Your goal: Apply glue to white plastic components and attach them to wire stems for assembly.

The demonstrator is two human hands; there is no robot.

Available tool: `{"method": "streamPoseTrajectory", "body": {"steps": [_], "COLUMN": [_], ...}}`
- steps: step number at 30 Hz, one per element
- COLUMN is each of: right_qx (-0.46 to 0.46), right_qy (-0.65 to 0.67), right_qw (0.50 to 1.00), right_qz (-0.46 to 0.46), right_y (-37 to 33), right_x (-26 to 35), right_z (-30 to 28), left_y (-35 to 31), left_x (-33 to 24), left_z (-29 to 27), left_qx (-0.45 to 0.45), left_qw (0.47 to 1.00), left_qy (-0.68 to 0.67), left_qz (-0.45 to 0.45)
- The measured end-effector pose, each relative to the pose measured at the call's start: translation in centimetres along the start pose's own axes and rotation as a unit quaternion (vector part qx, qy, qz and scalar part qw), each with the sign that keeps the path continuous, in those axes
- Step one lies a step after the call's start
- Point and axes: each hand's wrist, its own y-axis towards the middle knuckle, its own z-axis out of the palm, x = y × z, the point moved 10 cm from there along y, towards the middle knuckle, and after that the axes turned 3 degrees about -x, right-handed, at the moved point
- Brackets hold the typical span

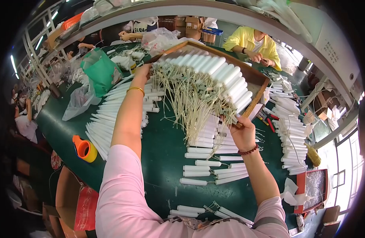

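At the near edge of the tabletop (162, 158) I find a few loose tubes (186, 209); farther in, toward the middle, tube rows (196, 173) lie side by side. Beyond them, my right hand (243, 133) is closed on the near right corner of the wooden tray (249, 108). The tray is tilted above the middle of the tabletop; I cannot tell whether any part of its underside touches down. It carries stacked white tubes (226, 75), their pale wires (186, 103) hanging over the near side. My left hand (142, 72) grips the tray's left end, its fingertips partly hidden.

Assessment: the tray appears stiff and, so loaded, moderately heavy; the tubes look light, smooth and prone to slide or roll. The wires are limp and likely to snag, their joints probably the fragile part. Sound holds are the wooden rim at opposite ends, and any single tube by its body, never its wires.

Toward the far edge, a person in yellow (252, 45) faces me.
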Motion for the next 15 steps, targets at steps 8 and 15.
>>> {"method": "streamPoseTrajectory", "body": {"steps": [8, 15], "right_qx": [0.068, 0.087], "right_qy": [0.058, 0.095], "right_qw": [0.996, 0.991], "right_qz": [0.008, 0.025], "right_y": [-1.3, -1.6], "right_x": [2.7, 2.3], "right_z": [4.5, 5.8], "left_y": [-4.2, -12.2], "left_x": [-8.9, -14.0], "left_z": [-4.5, -5.9], "left_qx": [-0.008, -0.028], "left_qw": [0.993, 0.985], "left_qy": [-0.069, -0.013], "left_qz": [0.092, 0.172]}}
